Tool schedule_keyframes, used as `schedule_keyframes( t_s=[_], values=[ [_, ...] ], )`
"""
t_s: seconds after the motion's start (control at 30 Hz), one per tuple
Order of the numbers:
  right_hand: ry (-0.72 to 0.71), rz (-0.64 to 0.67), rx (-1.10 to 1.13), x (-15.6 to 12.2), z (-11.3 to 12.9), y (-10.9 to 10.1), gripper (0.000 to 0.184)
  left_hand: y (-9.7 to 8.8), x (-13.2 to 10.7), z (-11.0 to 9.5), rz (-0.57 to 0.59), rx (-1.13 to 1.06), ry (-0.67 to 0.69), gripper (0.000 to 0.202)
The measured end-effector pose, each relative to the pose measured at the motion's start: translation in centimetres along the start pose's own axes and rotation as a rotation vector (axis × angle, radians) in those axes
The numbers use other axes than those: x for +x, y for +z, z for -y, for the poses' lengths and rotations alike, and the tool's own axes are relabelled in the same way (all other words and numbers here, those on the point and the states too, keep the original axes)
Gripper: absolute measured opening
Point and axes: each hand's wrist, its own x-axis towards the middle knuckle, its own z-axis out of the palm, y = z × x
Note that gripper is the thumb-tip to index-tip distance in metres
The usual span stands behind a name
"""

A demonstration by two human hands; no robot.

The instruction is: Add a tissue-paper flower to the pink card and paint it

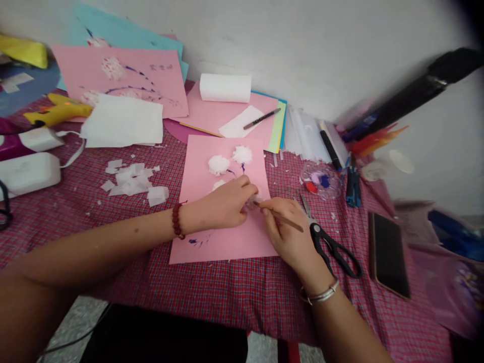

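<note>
A pink sheet of paper (234, 247) lies in front of me, bearing fluffy white paper flowers (219, 165) and dark blue painted strokes. My right hand (287, 227) is closed round a thin brown stick (289, 220), perhaps a brush or pencil; its tip meets a small whitish tuft (252, 200) over the sheet. Closed at that same tuft, my left hand (230, 201) pinches it, though the fingers partly hide it. Below my left wrist more blue strokes show on the pink paper. Black-handled scissors (335, 247) lie beside my right hand.
Cut white paper squares (132, 179) lie left of the sheet, near a stack of white tissue (123, 121) and a yellow glue gun (58, 110). A paint palette (320, 180) and a phone (388, 254) are at right. Behind stand a white roll (225, 87) and a finished pink picture (124, 75).
</note>
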Motion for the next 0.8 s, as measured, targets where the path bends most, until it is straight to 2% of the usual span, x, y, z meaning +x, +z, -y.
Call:
schedule_keyframes(
  t_s=[0.07, 0.2, 0.27, 0.33, 0.4, 0.43, 0.5, 0.57, 0.6, 0.67, 0.8],
  values=[
    [0.080, -0.060, 0.092, -0.1, 0.1, -0.6, 0.014, 0.2, 0.0, 0.0, 0.002, -0.004, -0.002, 0.031],
    [0.335, -0.265, 0.381, 0.0, -0.1, -1.4, 0.015, 1.1, 0.2, 0.1, -0.024, -0.006, 0.016, 0.034],
    [0.393, -0.294, 0.511, 0.2, -0.3, -1.4, 0.015, 0.4, 0.2, 0.0, -0.036, -0.041, 0.013, 0.037],
    [0.431, -0.295, 0.662, 0.4, -0.7, -1.2, 0.014, -1.8, -0.3, 0.0, -0.051, -0.158, -0.018, 0.040],
    [0.477, -0.312, 0.823, 0.4, -1.1, -0.8, 0.011, -5.5, -1.6, 0.3, -0.101, -0.314, -0.080, 0.038],
    [0.505, -0.319, 0.894, 0.4, -1.4, -0.6, 0.009, -7.4, -2.6, 0.6, -0.164, -0.353, -0.116, 0.031],
    [0.553, -0.320, 1.004, 0.4, -2.1, -0.1, 0.008, -10.8, -5.2, 1.5, -0.263, -0.336, -0.228, 0.018],
    [0.594, -0.301, 1.068, 0.3, -2.7, 0.4, 0.006, -12.4, -8.2, 2.7, -0.293, -0.267, -0.323, 0.010],
    [0.611, -0.291, 1.085, 0.2, -3.0, 0.6, 0.005, -12.5, -9.7, 3.3, -0.275, -0.224, -0.360, 0.008],
    [0.632, -0.269, 1.100, 0.1, -3.2, 0.9, 0.003, -11.3, -12.4, 4.4, -0.190, -0.085, -0.401, 0.010],
    [0.632, -0.254, 1.081, 0.1, -2.9, 1.1, 0.004, -7.5, -15.3, 4.9, -0.092, 0.396, -0.318, 0.016]
  ],
)
